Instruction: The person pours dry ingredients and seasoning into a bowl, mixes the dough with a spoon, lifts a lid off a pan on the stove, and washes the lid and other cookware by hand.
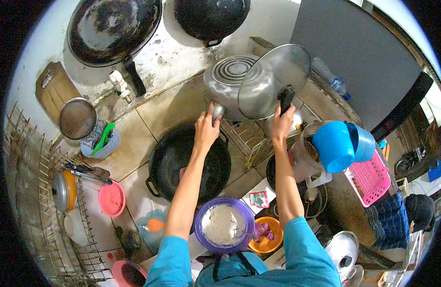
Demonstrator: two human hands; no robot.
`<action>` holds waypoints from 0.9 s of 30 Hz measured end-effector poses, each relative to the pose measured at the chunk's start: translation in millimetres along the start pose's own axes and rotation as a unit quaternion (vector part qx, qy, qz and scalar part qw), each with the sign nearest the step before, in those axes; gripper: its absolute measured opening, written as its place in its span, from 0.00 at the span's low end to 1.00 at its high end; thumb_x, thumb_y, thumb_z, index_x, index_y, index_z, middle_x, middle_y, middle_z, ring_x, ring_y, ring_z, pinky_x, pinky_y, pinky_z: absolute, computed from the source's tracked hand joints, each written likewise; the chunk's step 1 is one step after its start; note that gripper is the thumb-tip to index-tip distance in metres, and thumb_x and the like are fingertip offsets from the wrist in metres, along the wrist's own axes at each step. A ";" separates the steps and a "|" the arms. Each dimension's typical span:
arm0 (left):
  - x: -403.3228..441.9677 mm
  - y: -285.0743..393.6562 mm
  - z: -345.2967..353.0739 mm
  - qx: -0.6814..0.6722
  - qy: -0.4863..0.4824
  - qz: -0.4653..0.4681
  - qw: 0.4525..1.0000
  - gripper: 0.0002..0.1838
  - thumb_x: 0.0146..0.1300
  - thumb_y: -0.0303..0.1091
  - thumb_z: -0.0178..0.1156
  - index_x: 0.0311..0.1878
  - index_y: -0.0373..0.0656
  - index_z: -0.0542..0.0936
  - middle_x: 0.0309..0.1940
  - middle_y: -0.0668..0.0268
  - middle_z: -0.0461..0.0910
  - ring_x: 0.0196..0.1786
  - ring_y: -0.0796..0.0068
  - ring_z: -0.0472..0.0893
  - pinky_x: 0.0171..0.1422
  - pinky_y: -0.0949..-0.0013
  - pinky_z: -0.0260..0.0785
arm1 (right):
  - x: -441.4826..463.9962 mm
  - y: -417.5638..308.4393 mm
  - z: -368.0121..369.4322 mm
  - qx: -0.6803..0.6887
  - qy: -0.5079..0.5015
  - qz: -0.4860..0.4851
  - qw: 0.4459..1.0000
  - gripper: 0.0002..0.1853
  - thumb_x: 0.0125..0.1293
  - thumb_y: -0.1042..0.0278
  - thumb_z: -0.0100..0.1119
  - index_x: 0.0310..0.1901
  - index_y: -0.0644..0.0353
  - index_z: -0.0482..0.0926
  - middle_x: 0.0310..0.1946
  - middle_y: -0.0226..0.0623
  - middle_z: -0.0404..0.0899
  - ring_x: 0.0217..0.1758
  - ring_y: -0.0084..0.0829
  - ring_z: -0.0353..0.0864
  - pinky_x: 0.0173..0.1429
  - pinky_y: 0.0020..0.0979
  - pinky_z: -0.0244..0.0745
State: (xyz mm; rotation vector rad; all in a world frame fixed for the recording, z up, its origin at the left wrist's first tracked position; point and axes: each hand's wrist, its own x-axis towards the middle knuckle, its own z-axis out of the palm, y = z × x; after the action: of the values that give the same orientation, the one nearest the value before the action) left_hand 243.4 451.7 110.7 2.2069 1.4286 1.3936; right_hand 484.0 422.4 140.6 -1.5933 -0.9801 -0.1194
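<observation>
My right hand (283, 122) is closed on the black knob of a glass lid (273, 76), which is tilted upright beside a large silver pot (225, 83). With my left hand (207, 128) I grip a small rounded metal piece (218, 111) at the pot's near side; whether it is part of the pot I cannot tell. Below my left forearm lies a black wok (211, 167). Nearer my body are a purple basin (249, 217) of white flour-like powder (223, 225) and an orange basket (273, 246) with purple pieces in it.
Two dark pans (113, 28) hang on the wall. Blue containers (332, 146) and a pink basket (373, 179) stand at the right. A wire rack (48, 158) and a pink strainer (112, 198) are at the left. Another person (418, 213) is at the far right.
</observation>
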 end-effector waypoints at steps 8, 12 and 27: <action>-1.0 -3.8 1.3 0.053 0.005 0.001 0.999 0.28 0.64 0.37 0.57 0.66 0.40 0.65 0.41 0.37 0.75 0.43 0.38 0.77 0.46 0.49 0.71 | 3.1 7.4 13.7 -0.051 0.064 -0.036 0.996 0.16 0.67 0.64 0.53 0.41 0.74 0.71 0.31 0.64 0.77 0.36 0.61 0.77 0.37 0.50 0.70; 2.0 2.0 -3.4 0.025 -0.012 -0.004 1.000 0.27 0.64 0.37 0.56 0.65 0.39 0.66 0.43 0.36 0.74 0.45 0.37 0.77 0.48 0.50 0.71 | -1.7 -15.8 5.2 -0.103 0.001 0.052 0.993 0.19 0.68 0.60 0.50 0.32 0.73 0.73 0.25 0.63 0.77 0.31 0.62 0.77 0.36 0.54 0.70; -0.4 -3.1 0.5 0.046 -0.006 -0.011 0.999 0.28 0.63 0.37 0.57 0.65 0.39 0.66 0.47 0.33 0.73 0.48 0.36 0.75 0.51 0.50 0.70 | -23.0 -16.0 27.5 -0.129 -0.142 0.161 0.968 0.18 0.65 0.61 0.51 0.31 0.71 0.80 0.33 0.63 0.79 0.41 0.61 0.79 0.47 0.52 0.73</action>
State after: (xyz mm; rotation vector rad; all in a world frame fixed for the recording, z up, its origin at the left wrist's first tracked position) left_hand 241.8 453.2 108.4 2.2422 1.5390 1.3315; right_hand 447.3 433.1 131.7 -2.0296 -0.9341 0.2219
